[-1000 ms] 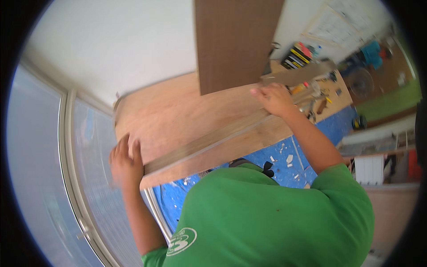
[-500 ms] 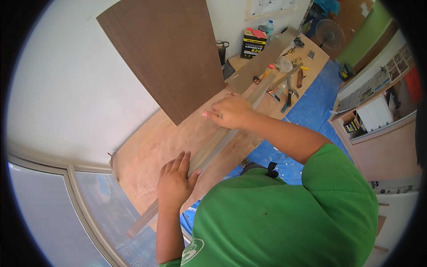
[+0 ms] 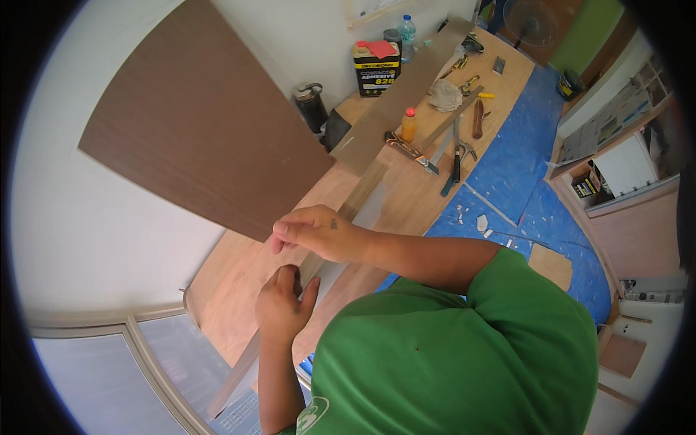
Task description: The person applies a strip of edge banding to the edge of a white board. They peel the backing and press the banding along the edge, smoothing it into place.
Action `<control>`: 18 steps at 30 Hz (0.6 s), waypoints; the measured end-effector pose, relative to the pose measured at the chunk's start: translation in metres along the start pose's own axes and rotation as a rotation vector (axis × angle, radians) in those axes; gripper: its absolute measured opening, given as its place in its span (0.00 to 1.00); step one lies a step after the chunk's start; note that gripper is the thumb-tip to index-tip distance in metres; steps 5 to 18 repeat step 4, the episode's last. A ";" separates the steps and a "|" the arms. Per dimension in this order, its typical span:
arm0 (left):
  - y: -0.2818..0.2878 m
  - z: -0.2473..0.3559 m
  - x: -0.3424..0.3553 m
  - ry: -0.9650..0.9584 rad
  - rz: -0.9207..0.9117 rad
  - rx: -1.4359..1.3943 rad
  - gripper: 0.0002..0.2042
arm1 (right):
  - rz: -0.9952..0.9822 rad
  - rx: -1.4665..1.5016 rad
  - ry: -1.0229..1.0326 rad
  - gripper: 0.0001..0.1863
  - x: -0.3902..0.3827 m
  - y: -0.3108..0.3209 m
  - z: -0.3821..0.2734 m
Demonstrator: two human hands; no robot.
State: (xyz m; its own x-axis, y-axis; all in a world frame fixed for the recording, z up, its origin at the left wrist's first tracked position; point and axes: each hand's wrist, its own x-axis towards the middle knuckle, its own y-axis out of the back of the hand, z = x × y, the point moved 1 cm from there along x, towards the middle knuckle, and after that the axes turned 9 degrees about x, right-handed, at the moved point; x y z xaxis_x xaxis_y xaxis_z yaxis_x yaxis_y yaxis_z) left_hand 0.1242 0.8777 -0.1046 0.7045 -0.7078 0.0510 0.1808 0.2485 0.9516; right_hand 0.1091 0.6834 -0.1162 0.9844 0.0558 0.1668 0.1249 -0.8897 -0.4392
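Observation:
A long, narrow wood-grain strip [image 3: 366, 190] with a pale side lies along the plywood bench [image 3: 217, 290], its near end sticking out past the bench edge at lower left. My left hand [image 3: 281, 304] rests over this strip, fingers bent on the far side and thumb along the near side. Just beyond it, my right hand [image 3: 312, 230] is held over the strip with thumb and fingers closed together. Whatever the right fingers may hold is hidden. A large brown wood-grain panel [image 3: 210, 123] leans against the wall beside my hands.
Toward the far end lie a handsaw [image 3: 412, 153], a hammer [image 3: 457, 156], an orange bottle [image 3: 409, 127] and a crumpled pale cloth [image 3: 445, 96]. A black adhesive can [image 3: 377, 70] and a dark flask [image 3: 312, 107] stand by the wall. Blue sheeting [image 3: 507, 170] covers the floor, with scraps on it.
My right hand has come back along the strip, close to my left, its fingers now closed. The left fingers have bent from lying flat. The view has shifted.

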 end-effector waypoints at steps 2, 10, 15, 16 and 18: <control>-0.004 0.015 0.015 0.063 -0.039 0.011 0.17 | 0.097 0.042 0.013 0.21 -0.009 0.042 -0.026; -0.011 0.030 0.029 0.070 -0.032 0.043 0.18 | 0.180 0.037 0.091 0.19 -0.012 0.094 -0.053; -0.011 0.030 0.029 0.070 -0.032 0.043 0.18 | 0.180 0.037 0.091 0.19 -0.012 0.094 -0.053; -0.011 0.030 0.029 0.070 -0.032 0.043 0.18 | 0.180 0.037 0.091 0.19 -0.012 0.094 -0.053; -0.011 0.030 0.029 0.070 -0.032 0.043 0.18 | 0.180 0.037 0.091 0.19 -0.012 0.094 -0.053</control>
